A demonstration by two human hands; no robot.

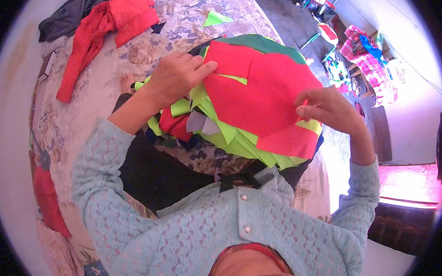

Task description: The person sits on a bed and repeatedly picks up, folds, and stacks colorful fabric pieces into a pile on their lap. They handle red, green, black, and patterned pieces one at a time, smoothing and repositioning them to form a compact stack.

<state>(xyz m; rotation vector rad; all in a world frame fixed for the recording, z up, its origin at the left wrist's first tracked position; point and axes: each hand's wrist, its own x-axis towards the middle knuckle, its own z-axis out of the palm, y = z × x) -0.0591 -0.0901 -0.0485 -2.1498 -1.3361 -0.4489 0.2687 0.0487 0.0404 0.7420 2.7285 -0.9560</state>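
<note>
A large red cloth piece lies across a heap of cut fabric on my lap. My left hand is closed at its upper left edge, thumb over the red. My right hand is over its right side, index finger and thumb bent together in a pinch on the cloth. Layered lime-green pieces stick out below, and a dark green piece shows along the far edge. A narrow lime slit shows in the red near my left hand. A grey scrap hangs out at the heap's lower left.
I sit on a bed with a floral sheet. A red garment and dark clothing lie at far left; a lime triangular scrap lies beyond the heap. At right stand a stool and furniture draped with pink cloth.
</note>
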